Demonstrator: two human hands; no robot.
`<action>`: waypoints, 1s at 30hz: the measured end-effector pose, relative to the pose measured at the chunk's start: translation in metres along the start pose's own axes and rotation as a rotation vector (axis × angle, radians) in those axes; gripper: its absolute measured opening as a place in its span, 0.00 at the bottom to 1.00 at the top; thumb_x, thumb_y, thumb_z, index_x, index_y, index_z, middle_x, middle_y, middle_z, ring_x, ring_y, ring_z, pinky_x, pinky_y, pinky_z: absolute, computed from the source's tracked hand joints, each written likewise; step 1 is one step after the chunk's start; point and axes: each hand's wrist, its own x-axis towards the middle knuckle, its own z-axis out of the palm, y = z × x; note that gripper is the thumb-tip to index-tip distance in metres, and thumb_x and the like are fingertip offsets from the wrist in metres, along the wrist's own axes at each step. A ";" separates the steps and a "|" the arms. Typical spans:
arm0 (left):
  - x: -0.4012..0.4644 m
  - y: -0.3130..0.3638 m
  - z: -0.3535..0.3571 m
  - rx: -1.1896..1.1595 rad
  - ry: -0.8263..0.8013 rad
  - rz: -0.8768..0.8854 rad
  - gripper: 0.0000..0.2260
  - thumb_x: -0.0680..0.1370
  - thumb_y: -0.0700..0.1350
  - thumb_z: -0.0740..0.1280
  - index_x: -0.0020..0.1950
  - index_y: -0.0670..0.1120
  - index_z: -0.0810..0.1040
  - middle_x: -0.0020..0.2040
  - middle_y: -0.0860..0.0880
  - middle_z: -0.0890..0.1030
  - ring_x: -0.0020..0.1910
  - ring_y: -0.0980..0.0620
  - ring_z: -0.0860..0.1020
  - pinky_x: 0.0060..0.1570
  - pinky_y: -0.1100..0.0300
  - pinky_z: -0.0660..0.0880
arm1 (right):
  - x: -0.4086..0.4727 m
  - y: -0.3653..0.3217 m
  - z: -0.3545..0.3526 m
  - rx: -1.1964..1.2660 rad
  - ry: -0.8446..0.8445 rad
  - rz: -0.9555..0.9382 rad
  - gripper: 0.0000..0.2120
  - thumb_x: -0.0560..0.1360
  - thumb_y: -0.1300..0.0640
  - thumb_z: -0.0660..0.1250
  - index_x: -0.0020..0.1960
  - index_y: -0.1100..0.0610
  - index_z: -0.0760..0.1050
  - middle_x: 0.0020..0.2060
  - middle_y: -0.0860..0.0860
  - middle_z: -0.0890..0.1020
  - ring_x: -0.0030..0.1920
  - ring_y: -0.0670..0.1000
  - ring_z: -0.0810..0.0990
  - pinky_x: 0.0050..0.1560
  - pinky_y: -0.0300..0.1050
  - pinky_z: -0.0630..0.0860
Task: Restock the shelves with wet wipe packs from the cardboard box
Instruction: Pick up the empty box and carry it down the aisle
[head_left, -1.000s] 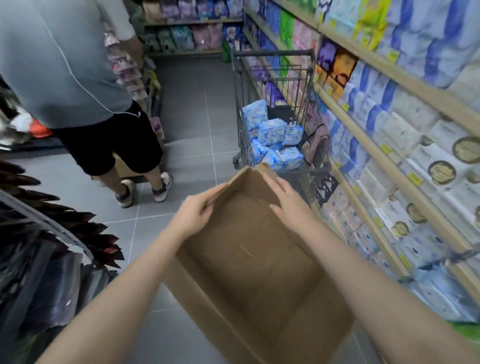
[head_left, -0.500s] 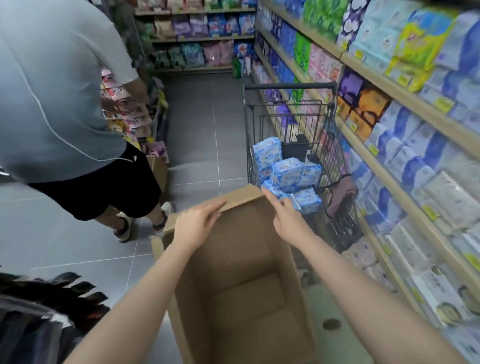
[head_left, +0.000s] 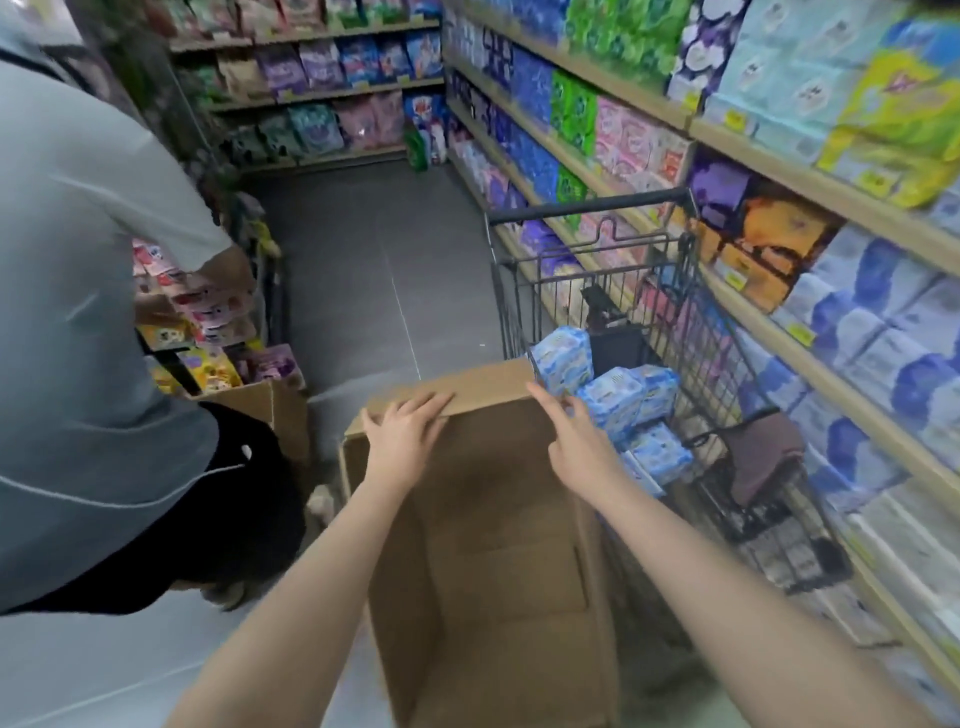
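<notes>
— Moved since a second ago? — Cardboard box (head_left: 483, 545) swung upright, far flap folded outward under left hand (head_left: 402, 434). — And the cart (head_left: 691, 332)? — Nearer now, beside right hand (head_left: 576, 447).

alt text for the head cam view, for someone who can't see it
Both hands rest on the far flap of an empty cardboard box in a shop aisle, left hand flat, right hand at its edge. A shopping cart holding blue wet wipe packs stands beside stocked shelves; another person stands left.

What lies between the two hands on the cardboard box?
In the head view, only the far flap of the cardboard box spans the stretch between the left hand and right hand; no wipe packs there.
</notes>
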 end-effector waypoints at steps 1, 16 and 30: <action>0.013 -0.011 -0.001 -0.015 -0.007 -0.007 0.17 0.81 0.53 0.57 0.70 0.61 0.68 0.70 0.53 0.70 0.69 0.48 0.67 0.67 0.32 0.49 | 0.013 -0.010 0.004 -0.005 0.013 0.001 0.39 0.75 0.68 0.55 0.74 0.35 0.47 0.73 0.57 0.56 0.49 0.60 0.77 0.41 0.48 0.71; 0.229 -0.152 -0.011 -0.066 0.020 -0.140 0.17 0.81 0.52 0.57 0.70 0.60 0.68 0.70 0.50 0.71 0.70 0.44 0.66 0.68 0.32 0.50 | 0.270 -0.102 0.041 0.039 -0.026 -0.074 0.38 0.75 0.70 0.54 0.73 0.35 0.52 0.72 0.56 0.59 0.55 0.63 0.75 0.44 0.45 0.68; 0.562 -0.173 -0.042 0.036 0.161 0.000 0.17 0.81 0.48 0.58 0.70 0.55 0.70 0.69 0.47 0.73 0.68 0.42 0.67 0.68 0.37 0.53 | 0.568 -0.126 -0.028 0.159 0.080 -0.044 0.40 0.75 0.72 0.55 0.73 0.35 0.50 0.74 0.56 0.54 0.58 0.63 0.74 0.42 0.45 0.68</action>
